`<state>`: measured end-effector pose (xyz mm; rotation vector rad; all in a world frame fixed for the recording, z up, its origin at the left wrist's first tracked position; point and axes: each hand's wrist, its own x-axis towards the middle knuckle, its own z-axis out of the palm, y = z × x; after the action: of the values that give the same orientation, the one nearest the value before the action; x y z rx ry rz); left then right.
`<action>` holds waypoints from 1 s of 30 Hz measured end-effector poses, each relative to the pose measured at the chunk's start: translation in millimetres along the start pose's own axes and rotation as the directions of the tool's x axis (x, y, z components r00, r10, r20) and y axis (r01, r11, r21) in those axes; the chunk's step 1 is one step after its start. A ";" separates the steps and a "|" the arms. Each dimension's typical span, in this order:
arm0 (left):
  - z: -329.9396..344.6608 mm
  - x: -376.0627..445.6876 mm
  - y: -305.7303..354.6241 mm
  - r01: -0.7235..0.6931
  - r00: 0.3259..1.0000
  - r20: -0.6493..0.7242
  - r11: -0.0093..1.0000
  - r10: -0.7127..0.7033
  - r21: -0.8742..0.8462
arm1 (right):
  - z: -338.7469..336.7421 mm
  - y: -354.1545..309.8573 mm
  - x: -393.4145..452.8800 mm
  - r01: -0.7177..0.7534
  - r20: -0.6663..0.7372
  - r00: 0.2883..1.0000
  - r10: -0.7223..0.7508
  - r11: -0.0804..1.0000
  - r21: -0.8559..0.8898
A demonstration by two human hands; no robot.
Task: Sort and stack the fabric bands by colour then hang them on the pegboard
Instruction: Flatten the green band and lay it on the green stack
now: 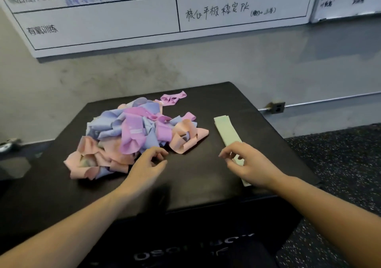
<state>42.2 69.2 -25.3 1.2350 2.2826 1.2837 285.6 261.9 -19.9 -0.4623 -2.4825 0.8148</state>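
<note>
Head view: green bands point(227, 132) lie stacked apart from the mixed pile point(132, 136); right hand point(250, 165) rests loosely on them, left hand point(147, 164) hovers loosely curled, empty, beside the pile.

On the box top point(206, 175), the band pile point(136, 136) lies left of the flat stack point(226, 131).

Bare black padded box top point(202, 164) lies open between the tangled pink, purple and blue fabric band heap point(136, 136), left, and the flat green band stack point(227, 131), right.
</note>
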 end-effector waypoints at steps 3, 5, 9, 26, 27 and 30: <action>-26.1 -21.9 -19.5 0.025 0.999 -0.045 0.999 -0.026 -0.023 | 12.8 -25.5 12.6 0.016 0.058 0.998 -0.017 1.000 0.007; -42.1 -35.4 -33.7 0.041 0.995 -0.087 0.999 -0.044 -0.032 | 22.9 -40.9 20.3 0.029 0.086 0.996 -0.030 1.000 0.005; -70.5 -57.2 -57.4 0.052 0.984 -0.171 0.999 -0.051 -0.003 | 47.2 -68.6 34.2 0.065 0.137 0.988 -0.067 0.998 0.016; -140.9 -68.2 -153.8 0.106 0.981 -0.194 0.912 -0.030 0.397 | 194.5 -199.1 154.3 0.377 0.436 0.832 -0.343 0.926 0.010; -139.5 -69.5 -154.3 0.101 0.976 -0.217 0.913 -0.014 0.396 | 200.6 -204.4 162.0 0.380 0.439 0.829 -0.346 0.925 0.012; -140.0 -71.4 -157.4 0.108 0.963 -0.268 0.928 -0.009 0.356 | 223.7 -217.9 184.8 0.359 0.449 0.839 -0.307 0.933 -0.033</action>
<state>-80.5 -107.6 -81.2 1.1464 2.8317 1.0834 -23.2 75.7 20.5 0.1464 -2.9184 0.6875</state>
